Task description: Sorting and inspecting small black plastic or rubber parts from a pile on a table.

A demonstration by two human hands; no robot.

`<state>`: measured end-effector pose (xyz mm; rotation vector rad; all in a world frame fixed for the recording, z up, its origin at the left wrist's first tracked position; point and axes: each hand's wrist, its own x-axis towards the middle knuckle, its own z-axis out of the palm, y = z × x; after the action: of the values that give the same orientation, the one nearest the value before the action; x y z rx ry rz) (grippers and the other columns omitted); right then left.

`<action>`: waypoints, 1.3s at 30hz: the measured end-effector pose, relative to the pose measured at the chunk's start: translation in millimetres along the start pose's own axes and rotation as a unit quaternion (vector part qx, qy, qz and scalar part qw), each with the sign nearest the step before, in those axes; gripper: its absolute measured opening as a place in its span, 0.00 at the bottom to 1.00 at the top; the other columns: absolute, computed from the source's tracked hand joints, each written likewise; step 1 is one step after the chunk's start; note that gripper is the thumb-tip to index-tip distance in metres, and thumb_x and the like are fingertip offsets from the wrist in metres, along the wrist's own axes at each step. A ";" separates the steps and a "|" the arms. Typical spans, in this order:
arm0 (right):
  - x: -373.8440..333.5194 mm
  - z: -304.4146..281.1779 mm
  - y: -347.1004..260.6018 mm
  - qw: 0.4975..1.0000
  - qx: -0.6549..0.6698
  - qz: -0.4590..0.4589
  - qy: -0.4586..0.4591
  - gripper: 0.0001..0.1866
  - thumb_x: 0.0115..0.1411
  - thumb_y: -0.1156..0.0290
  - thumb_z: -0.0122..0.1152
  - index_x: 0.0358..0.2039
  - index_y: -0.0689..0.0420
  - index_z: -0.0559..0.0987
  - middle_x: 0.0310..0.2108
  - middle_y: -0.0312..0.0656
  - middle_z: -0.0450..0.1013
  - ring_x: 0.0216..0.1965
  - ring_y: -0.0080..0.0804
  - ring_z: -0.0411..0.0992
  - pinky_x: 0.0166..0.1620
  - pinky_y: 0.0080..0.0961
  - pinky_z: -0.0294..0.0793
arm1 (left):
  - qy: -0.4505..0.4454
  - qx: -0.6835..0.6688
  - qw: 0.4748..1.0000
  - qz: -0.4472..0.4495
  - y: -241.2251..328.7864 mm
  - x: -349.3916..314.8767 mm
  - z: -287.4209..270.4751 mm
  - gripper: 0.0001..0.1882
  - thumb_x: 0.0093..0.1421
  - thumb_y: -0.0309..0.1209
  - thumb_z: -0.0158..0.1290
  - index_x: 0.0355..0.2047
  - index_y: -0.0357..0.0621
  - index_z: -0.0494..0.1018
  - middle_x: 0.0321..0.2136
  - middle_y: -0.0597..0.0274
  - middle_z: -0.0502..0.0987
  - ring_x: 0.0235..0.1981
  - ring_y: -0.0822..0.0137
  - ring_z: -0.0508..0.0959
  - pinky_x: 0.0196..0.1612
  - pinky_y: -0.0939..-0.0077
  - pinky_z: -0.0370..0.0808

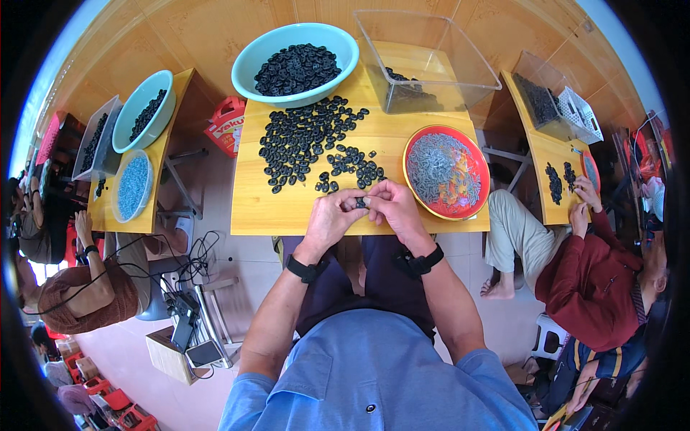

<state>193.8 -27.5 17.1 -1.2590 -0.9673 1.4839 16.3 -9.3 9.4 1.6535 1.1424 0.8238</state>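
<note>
Close together at the near edge of the yellow wooden table [388, 161], my left hand [332, 218] and my right hand [395, 208] both pinch one small black oval part [361, 203]. The fingers hide much of it, and whether a second small piece is in my right fingertips cannot be made out. Beyond my hands, many loose black oval parts [291, 147] lie spread over the table. To the right of my right hand stands a round red tray [454, 213] with a yellow rim, holding many small thin grey pieces [435, 169].
At the back of the table are a teal basin [295, 102] heaped with black parts and a clear plastic bin [424, 106]. Co-workers sit at the left table [170, 133] and the right table [553, 208]. Black cables [194, 258] tangle beside a metal stand at left.
</note>
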 end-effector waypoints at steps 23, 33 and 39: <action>0.6 0.4 6.9 0.999 0.017 -0.029 -0.001 0.04 0.60 0.80 0.60 0.36 0.63 0.75 0.23 0.37 0.74 0.20 0.20 0.73 0.22 0.15 0.70 | -0.016 -0.231 0.968 -0.095 -10.0 -3.0 -5.7 0.13 0.58 0.18 0.60 0.44 0.35 0.73 0.30 0.63 0.82 0.30 0.78 0.79 0.34 0.86 0.75; 1.0 2.1 11.1 0.999 0.017 -0.043 0.015 0.05 0.60 0.81 0.59 0.36 0.65 0.74 0.24 0.39 0.75 0.20 0.20 0.73 0.21 0.16 0.71 | 0.032 -0.204 0.973 -0.099 -5.7 -8.0 1.6 0.11 0.60 0.20 0.59 0.44 0.33 0.75 0.27 0.64 0.81 0.28 0.78 0.78 0.32 0.86 0.74; 1.6 2.8 12.2 0.998 -0.001 -0.055 0.009 0.06 0.60 0.81 0.59 0.38 0.67 0.76 0.25 0.40 0.76 0.20 0.20 0.73 0.21 0.16 0.72 | 0.058 -0.256 0.958 -0.113 0.5 -8.4 0.9 0.09 0.62 0.22 0.58 0.42 0.31 0.76 0.29 0.60 0.82 0.30 0.76 0.81 0.35 0.85 0.77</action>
<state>189.0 -29.1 5.5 -1.1981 -1.0106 1.3847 14.3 -17.5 9.4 1.0391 1.0608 0.9788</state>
